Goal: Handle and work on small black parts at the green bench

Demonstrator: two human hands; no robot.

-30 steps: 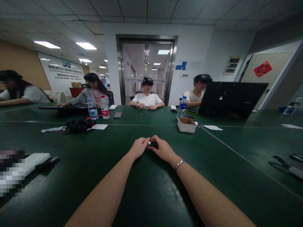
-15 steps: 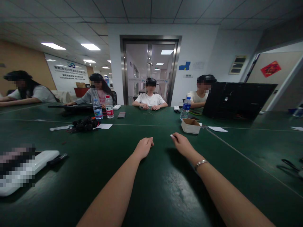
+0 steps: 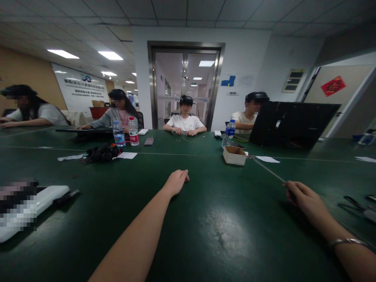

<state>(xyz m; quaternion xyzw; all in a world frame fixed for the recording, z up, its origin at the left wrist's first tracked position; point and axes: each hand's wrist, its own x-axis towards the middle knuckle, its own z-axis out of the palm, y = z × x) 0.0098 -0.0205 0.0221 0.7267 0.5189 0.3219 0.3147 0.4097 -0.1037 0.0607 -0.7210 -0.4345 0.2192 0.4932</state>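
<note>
Scissors (image 3: 354,204) lie flat on the green table (image 3: 235,235) near the right hand (image 3: 305,199), whose fingers curl inward; I cannot tell whether they clasp anything. Only bare tabletop separates them. The left hand (image 3: 176,182) rests loose, palm down. A cardboard box (image 3: 234,155) sits farther off. The scissors' handles point toward the right hand, with the long axis running left to right.

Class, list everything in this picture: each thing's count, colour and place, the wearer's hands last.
table: one, dark green, foreground
people: four, far side
water bottles: three, clear, far side
cardboard box: one, brown, centre right
laptop: one, black, far right
phone: one, dark, near bottles
paper sheets: several, white, mid-table
black bundle: one, left of centre
white case: one, left edge
scissors: one pair, dark, right edge
left hand: fingers curled, on table centre
right hand: bracelet at wrist, near scissors
</note>
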